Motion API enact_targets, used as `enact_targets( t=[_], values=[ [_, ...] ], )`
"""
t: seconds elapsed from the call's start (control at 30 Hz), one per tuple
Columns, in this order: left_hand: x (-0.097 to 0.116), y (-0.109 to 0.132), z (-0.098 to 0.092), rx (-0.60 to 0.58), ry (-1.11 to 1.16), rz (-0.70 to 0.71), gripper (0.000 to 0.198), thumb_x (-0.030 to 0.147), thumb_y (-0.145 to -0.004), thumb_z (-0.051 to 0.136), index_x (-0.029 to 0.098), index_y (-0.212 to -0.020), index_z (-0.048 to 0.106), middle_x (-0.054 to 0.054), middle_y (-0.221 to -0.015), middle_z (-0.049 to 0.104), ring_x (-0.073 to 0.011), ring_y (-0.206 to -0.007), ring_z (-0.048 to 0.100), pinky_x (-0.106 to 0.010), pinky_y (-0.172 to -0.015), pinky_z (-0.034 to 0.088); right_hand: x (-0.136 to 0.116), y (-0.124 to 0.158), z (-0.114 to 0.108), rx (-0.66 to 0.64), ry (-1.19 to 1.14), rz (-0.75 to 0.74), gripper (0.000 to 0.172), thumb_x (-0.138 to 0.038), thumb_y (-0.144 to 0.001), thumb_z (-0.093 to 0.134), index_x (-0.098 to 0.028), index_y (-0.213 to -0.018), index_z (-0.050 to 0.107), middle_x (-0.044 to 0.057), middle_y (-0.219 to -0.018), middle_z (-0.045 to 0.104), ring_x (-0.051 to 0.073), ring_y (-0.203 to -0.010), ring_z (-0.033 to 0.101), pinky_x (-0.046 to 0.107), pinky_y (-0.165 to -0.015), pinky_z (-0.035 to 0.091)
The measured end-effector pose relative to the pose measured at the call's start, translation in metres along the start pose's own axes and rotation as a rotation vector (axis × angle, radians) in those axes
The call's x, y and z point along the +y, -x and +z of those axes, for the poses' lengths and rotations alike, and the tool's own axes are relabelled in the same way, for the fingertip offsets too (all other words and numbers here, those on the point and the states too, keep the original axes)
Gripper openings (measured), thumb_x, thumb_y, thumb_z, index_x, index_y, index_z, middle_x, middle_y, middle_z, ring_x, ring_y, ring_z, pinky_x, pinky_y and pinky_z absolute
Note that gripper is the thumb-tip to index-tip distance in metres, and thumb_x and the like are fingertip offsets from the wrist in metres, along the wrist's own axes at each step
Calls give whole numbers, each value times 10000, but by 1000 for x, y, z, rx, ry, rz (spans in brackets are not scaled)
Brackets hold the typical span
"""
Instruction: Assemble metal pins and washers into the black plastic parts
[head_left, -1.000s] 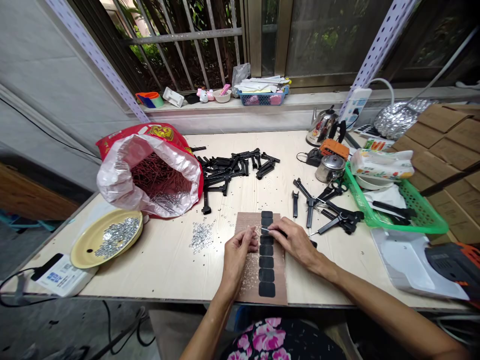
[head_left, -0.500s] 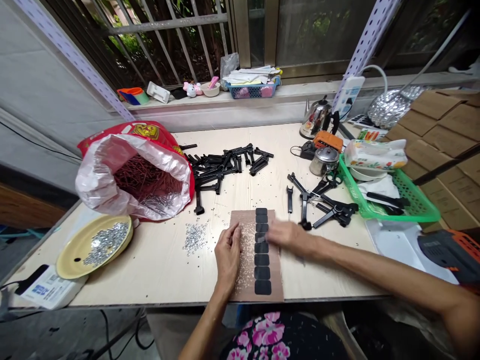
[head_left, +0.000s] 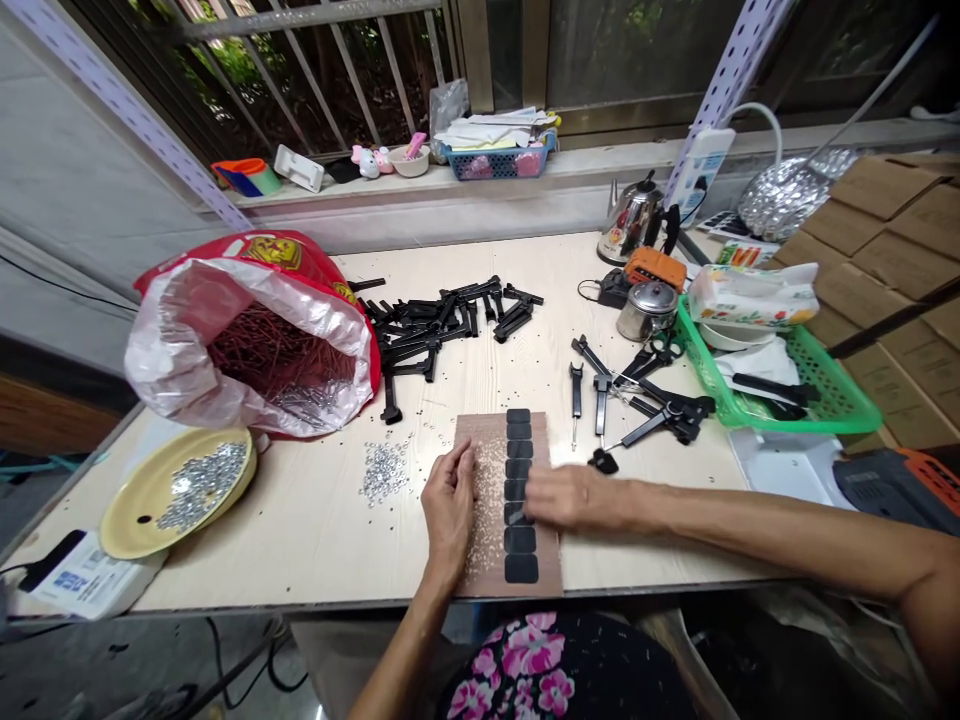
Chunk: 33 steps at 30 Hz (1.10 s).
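A brown wood-look board (head_left: 478, 430) lies at the table's front edge, its surface scuffed with pale specks. Down its right side runs a column of black rounded-square pads (head_left: 520, 568). My left hand (head_left: 450, 510) rests on the board's left edge, fingers curled and pressed together; whatever they may hold is hidden. Over the lower pads is my right hand (head_left: 566, 497), its fingers closed. A small greyish bit shows at its fingertips, too small to name. Small shiny metal rings (head_left: 384, 470) lie loose on the table left of the board.
Black plastic handle-like parts (head_left: 427, 325) are heaped behind, with more (head_left: 660, 405) at right. An open red sack (head_left: 285, 350) of thin brown rods and a yellow dish (head_left: 124, 515) of metal pieces stand left. At right are a green basket (head_left: 847, 415), a kettle (head_left: 630, 225) and cartons (head_left: 892, 230).
My right hand has come down the column of pads toward the table's front edge. My left hand stays on the board's left edge. The whole view has shifted slightly.
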<state>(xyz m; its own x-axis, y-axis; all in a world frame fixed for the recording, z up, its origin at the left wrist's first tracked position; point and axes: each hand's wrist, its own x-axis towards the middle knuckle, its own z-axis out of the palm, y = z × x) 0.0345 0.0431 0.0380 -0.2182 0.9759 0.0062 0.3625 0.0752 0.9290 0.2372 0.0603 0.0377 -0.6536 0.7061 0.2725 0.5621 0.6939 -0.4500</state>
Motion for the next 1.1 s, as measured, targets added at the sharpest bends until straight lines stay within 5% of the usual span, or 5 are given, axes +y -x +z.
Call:
enact_targets(
  t=[0.1,0.3,0.5,0.83,1.1],
  values=[
    [-1,0,0,-11,-14,6,420,463,-848,494,188,-1134,631,-47,-813,658,-155,-663,588,-288,-692,469,5,1,-4,22,11,4,371,-187,-970,237,-134,-851,584,26,-763,529,122,-718,496,232,-593,462],
    [-4,0,1,-31,-3,4,405,454,-863,477,193,-1140,616,-50,-865,650,-133,-641,566,-264,-660,457,-8,15,7,-109,99,-171,247,-142,-947,355,-153,-876,592,44,-802,544,153,-786,461,244,-584,392],
    [-5,0,1,-38,-5,28,401,453,-864,474,188,-1125,621,-44,-860,644,-113,-572,516,-259,-626,445,-15,16,14,-23,96,-99,277,-198,-958,367,-159,-826,607,43,-760,531,157,-764,450,256,-606,370],
    [-3,0,-6,-24,6,16,385,466,-838,504,205,-1073,661,-72,-953,666,-174,-658,585,-312,-668,472,19,32,-32,90,62,215,227,-257,-948,403,-189,-897,613,43,-804,572,160,-783,538,278,-679,426],
    [-7,-2,-9,-33,61,-1,353,462,-816,542,214,-1018,690,-79,-974,672,-234,-887,625,-342,-781,485,43,38,-59,26,435,313,96,-268,-853,554,-238,-786,617,34,-812,589,207,-804,530,335,-692,380]
  ],
)
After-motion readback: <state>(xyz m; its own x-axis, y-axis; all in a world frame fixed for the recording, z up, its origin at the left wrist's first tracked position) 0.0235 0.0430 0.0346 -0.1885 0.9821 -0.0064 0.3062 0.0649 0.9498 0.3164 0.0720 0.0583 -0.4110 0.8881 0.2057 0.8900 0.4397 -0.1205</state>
